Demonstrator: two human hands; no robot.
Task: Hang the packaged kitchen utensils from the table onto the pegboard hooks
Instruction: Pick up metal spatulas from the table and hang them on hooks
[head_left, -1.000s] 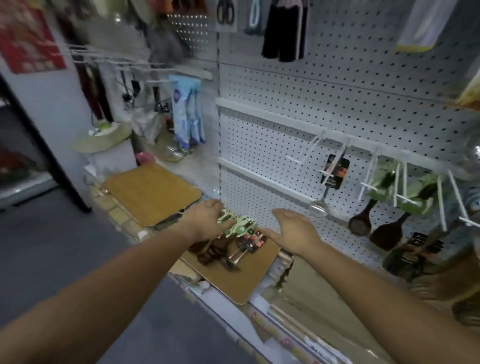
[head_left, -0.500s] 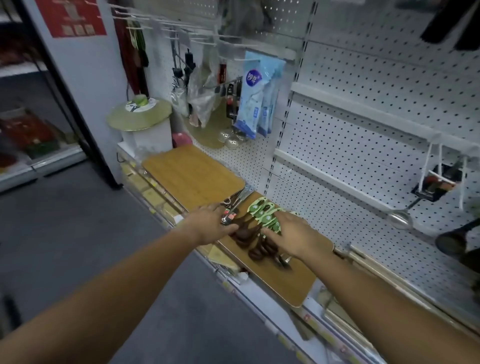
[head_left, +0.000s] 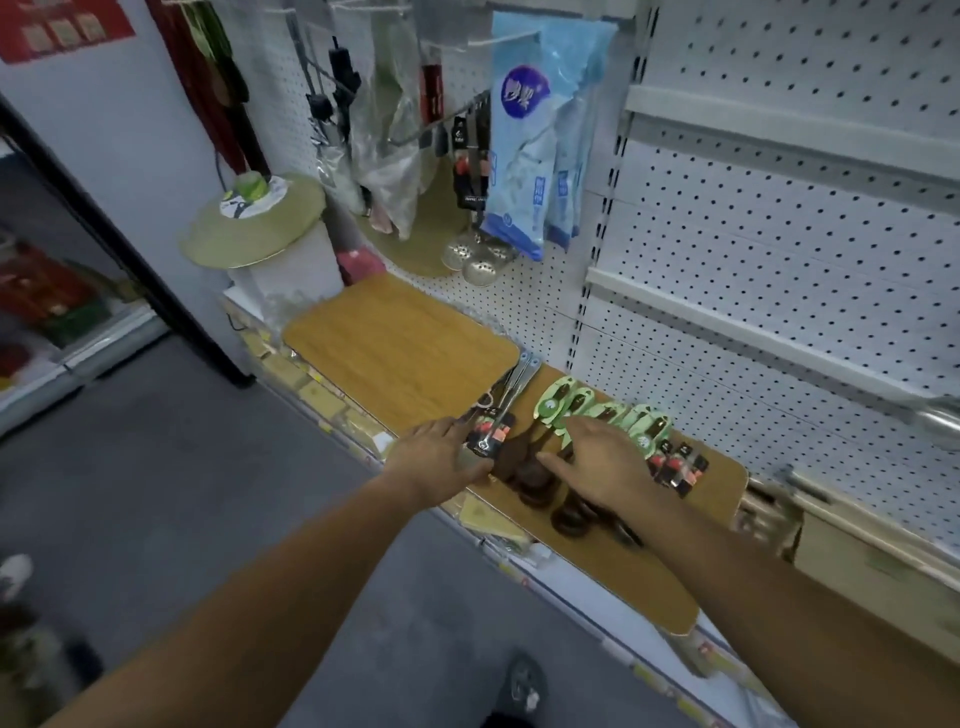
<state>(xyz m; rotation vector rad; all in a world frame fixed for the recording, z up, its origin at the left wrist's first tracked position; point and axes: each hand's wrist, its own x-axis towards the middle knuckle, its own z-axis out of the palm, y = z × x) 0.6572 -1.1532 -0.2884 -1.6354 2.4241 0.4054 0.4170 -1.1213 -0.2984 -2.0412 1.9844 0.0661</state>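
Note:
Several packaged utensils lie on a wooden board (head_left: 639, 577) at the shelf's front. My left hand (head_left: 441, 457) pinches the black-and-red card end of a bundle of metal utensils (head_left: 506, 395) between thumb and fingers. To its right, my right hand (head_left: 605, 465) rests palm down with straight fingers on the dark wooden spoons (head_left: 524, 467), whose green cards (head_left: 558, 402) fan out toward the wall. More black-and-red carded packs (head_left: 680, 467) lie just right of that hand. The white pegboard (head_left: 779, 234) rises behind the board.
A second wooden board (head_left: 400, 348) lies to the left. Blue packets (head_left: 535, 156), clear bags and metal skimmers (head_left: 470, 260) hang at the upper left of the pegboard. A round woven lid (head_left: 254, 218) tops a white bin. A metal ladle bowl (head_left: 940, 421) hangs at the right edge.
The view has swung left and down, away from the hung utensils. Both hands have settled onto the pile, the left closing on the metal bundle's card, the right now lying on the wooden spoons.

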